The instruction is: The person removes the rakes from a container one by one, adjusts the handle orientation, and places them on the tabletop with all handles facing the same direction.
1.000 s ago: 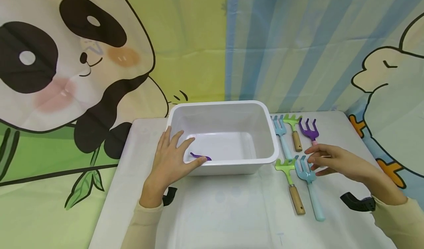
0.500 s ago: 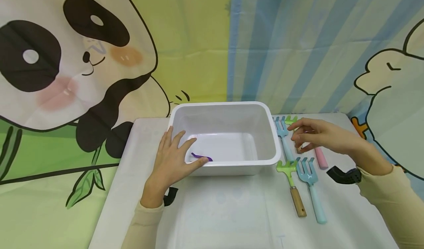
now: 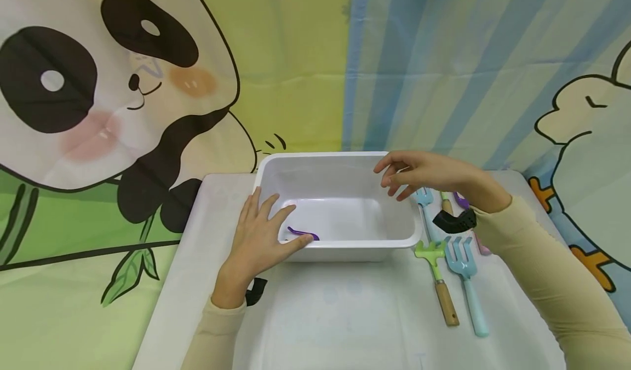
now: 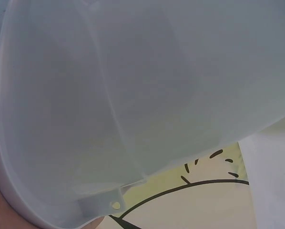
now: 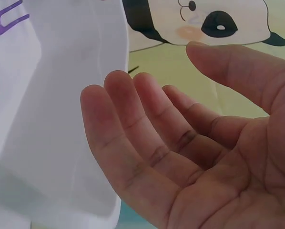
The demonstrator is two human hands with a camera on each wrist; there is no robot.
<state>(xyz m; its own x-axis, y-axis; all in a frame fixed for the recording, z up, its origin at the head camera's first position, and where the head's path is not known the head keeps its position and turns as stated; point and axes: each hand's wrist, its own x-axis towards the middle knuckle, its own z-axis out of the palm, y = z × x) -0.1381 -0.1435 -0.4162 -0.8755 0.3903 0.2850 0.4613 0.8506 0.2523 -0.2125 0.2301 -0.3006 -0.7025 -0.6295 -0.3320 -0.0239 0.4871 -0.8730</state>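
My left hand [image 3: 261, 244] rests with spread, fairly straight fingers on the near left corner of a white plastic tub [image 3: 345, 244]. In the left wrist view the tub's smooth outer wall [image 4: 147, 95] fills most of the picture. Over the tub's back right corner hovers my right hand [image 3: 424, 173], its fingers loosely bent and nothing between them; the right wrist view shows its bare palm [image 5: 218, 176]. Inside the tub lies a purple hand fork [image 3: 305, 234], mostly hidden behind the near wall; its prongs [image 5: 14, 15] show in the right wrist view.
Right of the tub lie a green fork with wooden handle [image 3: 446, 304] and a light blue fork [image 3: 473, 299]. Behind them are another light blue fork [image 3: 425, 197], a green one [image 3: 446, 203] and a purple one [image 3: 460, 200], partly covered by my right arm. A printed curtain [image 3: 296, 58] hangs behind the white table [image 3: 335, 315].
My right hand has swung left and away from me, from beside the forks, over the back ones, to above the tub's back right corner. The left hand stays on the tub.
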